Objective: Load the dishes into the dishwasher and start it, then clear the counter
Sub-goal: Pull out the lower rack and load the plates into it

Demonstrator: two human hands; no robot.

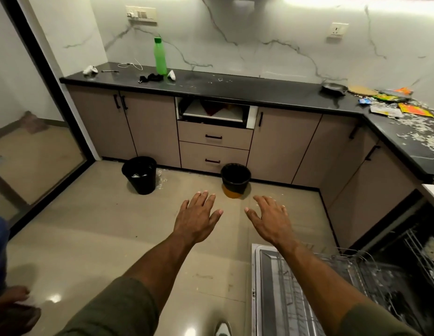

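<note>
Green bottle (160, 57) upright on worktop (235, 89) at 11 o'clock. Two black bins (140, 174) on floor below. L hand (197, 215) and R hand (270, 218) at centre, both palm-down, fingers spread, holding nothing. Pan (334, 88), wrappers (390, 103) at 2 o'clock. Dishwasher (308, 287) open w/ rack (371, 282) out, 4 o'clock.
</note>
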